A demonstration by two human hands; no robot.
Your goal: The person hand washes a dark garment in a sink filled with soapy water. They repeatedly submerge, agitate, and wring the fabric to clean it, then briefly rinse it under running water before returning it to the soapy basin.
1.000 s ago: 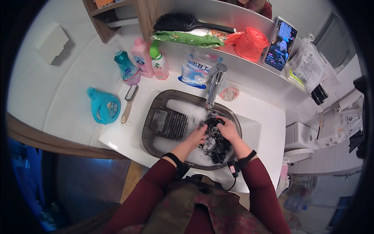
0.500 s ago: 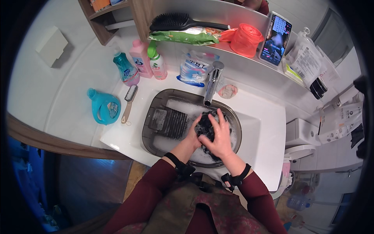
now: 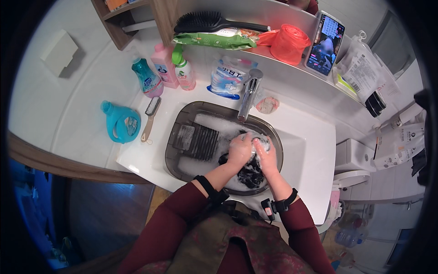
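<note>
A dark translucent basin point(image 3: 169, 153) with soapy water and a built-in ribbed washboard point(image 3: 199, 142) sits in the white sink. Wet black cloth point(image 3: 250, 177) lies in the suds at the basin's right side. My left hand point(image 3: 241, 150) and my right hand point(image 3: 266, 153) are close together over it, both coated with foam. Their fingers are closed on a bunched part of the cloth, and the rest trails below toward me. Foam hides some of the fingertips. Just beyond my hands stands the chrome faucet point(image 3: 249, 96).
Left of the basin are a scrub brush point(image 3: 151, 118), a blue detergent jug point(image 3: 122, 122) and several bottles. Behind it stands a white and blue pouch point(image 3: 230, 78). The shelf above holds a black hairbrush point(image 3: 207, 22), a red bag roll point(image 3: 289, 44) and a phone point(image 3: 325, 44).
My hands have turned from cupping the black cloth to gripping it side by side. The cloth now spreads lower toward me, and more foam covers my fingers.
</note>
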